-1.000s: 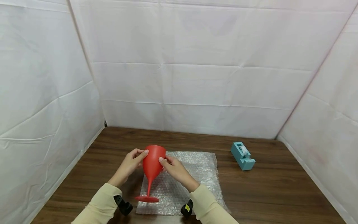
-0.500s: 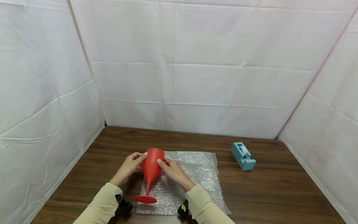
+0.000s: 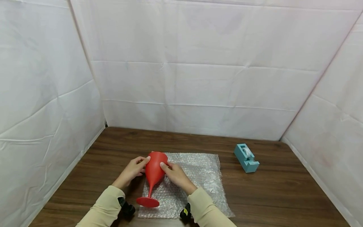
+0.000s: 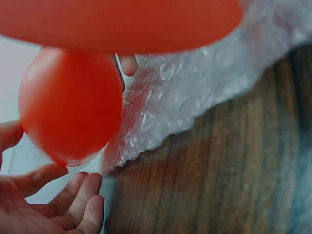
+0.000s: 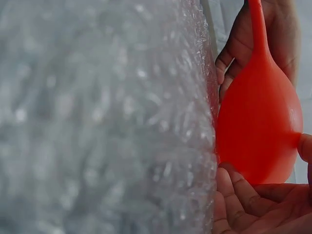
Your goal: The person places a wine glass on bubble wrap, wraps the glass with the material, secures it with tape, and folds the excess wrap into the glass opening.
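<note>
A red plastic goblet (image 3: 155,168) lies tilted over the left part of a bubble wrap sheet (image 3: 198,173), its bowl pointing away and its round foot towards the person. My left hand (image 3: 131,170) pinches the left side of the bowl near the rim, thumb and a finger on it, as the left wrist view shows with the bowl (image 4: 73,107). On the opposite side my right hand (image 3: 177,176) grips the bowl between thumb and fingers. In the right wrist view the bowl (image 5: 261,122) sits close beside the bubble wrap (image 5: 107,117). Whether the goblet touches the sheet is unclear.
A teal tape dispenser (image 3: 246,158) with a roll of clear tape stands on the right of the dark wooden table (image 3: 272,189). White cloth walls (image 3: 198,78) enclose the table at the back and both sides. Black wrist cameras sit under both cuffs.
Both hands have lowered the goblet slightly towards the bubble wrap, and it leans further over. The right hand has shifted a little to the left. The tape dispenser has stayed put.
</note>
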Demonstrator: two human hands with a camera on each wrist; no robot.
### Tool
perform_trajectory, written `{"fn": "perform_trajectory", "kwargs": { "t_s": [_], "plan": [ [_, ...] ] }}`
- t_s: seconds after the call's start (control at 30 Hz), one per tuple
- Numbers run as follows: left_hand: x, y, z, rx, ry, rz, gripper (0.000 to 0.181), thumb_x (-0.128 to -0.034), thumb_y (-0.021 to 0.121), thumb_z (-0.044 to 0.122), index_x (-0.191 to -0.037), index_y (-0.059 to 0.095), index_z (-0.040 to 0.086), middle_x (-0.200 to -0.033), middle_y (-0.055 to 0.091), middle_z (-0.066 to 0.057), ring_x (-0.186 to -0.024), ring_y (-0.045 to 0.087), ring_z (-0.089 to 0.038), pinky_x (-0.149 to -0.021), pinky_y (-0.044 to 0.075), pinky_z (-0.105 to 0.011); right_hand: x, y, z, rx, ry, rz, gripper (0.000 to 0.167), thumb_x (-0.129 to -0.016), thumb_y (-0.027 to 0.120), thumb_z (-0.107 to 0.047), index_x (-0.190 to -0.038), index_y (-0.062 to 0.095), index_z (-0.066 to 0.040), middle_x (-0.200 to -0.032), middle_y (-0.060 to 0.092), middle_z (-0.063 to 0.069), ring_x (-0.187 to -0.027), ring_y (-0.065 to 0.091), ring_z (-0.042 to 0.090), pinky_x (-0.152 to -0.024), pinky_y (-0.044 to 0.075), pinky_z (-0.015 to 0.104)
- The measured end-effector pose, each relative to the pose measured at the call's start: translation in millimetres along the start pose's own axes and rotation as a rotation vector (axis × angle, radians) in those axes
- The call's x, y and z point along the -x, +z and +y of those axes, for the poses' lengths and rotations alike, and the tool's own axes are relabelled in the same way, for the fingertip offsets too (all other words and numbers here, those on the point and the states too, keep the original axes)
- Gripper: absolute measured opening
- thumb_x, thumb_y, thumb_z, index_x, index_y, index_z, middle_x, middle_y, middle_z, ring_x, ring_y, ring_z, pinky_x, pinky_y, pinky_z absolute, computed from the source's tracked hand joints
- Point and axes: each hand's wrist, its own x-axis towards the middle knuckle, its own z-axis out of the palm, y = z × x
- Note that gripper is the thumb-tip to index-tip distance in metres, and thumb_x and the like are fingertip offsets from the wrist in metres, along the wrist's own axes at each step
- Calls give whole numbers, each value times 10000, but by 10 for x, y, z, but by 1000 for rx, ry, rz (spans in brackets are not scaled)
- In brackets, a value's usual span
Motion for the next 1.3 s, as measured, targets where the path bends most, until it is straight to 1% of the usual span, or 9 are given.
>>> {"fn": "perform_trajectory", "kwargs": {
  "t_s": [0.1, 0.27, 0.5, 0.63, 0.73, 0.8, 0.97, 1.17, 1.3],
  "plan": [
    [-2, 2, -1, -20, -5, -6, 509, -982, 514, 385, -1236, 537, -55, -1147, 619, -219, -889, 663, -215, -801, 551, -409, 4, -2, 14, 5, 8, -1, 531, -974, 483, -474, -1226, 626, -29, -919, 672, 60, -802, 571, 159, -696, 469, 316],
    [6, -11, 12, -19, -9, -37, 510, -993, 496, 357, -1285, 512, -61, -1199, 600, -248, -942, 661, -266, -827, 542, -433, 8, -13, 22, 15, 2, 2, 548, -969, 493, -472, -1253, 617, -20, -989, 700, 96, -846, 617, 173, -729, 493, 329],
    [28, -51, 50, 27, -19, -117, 572, -1028, 409, 362, -1372, 413, -95, -1258, 565, -304, -1014, 652, -332, -900, 516, -483, -4, -29, 41, -20, 37, -10, 578, -960, 501, -488, -1291, 593, -23, -1116, 691, 127, -923, 660, 205, -797, 518, 369],
    [31, -70, 53, 24, -30, -156, 613, -1035, 374, 373, -1409, 345, -112, -1235, 572, -318, -1041, 628, -344, -938, 486, -508, 3, -33, 52, -44, 60, -19, 574, -960, 500, -493, -1303, 588, -41, -1142, 682, 117, -939, 652, 203, -792, 509, 363],
    [30, -77, 50, 3, -49, -155, 623, -1035, 369, 378, -1421, 328, -109, -1202, 594, -307, -1063, 617, -359, -948, 473, -517, 11, -35, 53, -44, 66, -18, 550, -962, 498, -488, -1288, 603, -57, -1093, 689, 100, -903, 634, 180, -737, 485, 327],
    [32, -79, 47, -6, -64, -151, 621, -1036, 365, 378, -1427, 323, -102, -1185, 608, -293, -1064, 621, -352, -947, 474, -510, 14, -38, 52, -44, 65, -13, 506, -964, 500, -477, -1227, 641, -69, -1004, 688, 93, -839, 601, 161, -683, 452, 302],
    [46, -69, 64, 16, -72, -157, 618, -1037, 365, 381, -1436, 320, -89, -1168, 626, -265, -955, 669, -270, -900, 517, -455, 20, -49, 49, -50, 60, 9, 416, -961, 509, -441, -1085, 677, -82, -819, 631, 77, -732, 518, 145, -628, 389, 272],
    [59, -64, 94, 19, -41, -180, 605, -1037, 370, 371, -1446, 320, -72, -1230, 593, -284, -887, 681, -238, -838, 540, -417, 19, -72, 66, -115, 58, 7, 397, -962, 523, -374, -1113, 652, -30, -766, 585, 29, -721, 537, 122, -635, 422, 238],
    [59, -59, 105, 1, -21, -187, 583, -1036, 383, 357, -1447, 337, -53, -1264, 573, -290, -869, 686, -243, -807, 540, -399, 21, -94, 86, -172, 71, -8, 433, -969, 529, -327, -1224, 594, 16, -781, 589, 43, -704, 542, 116, -641, 469, 237]
  ]
}}
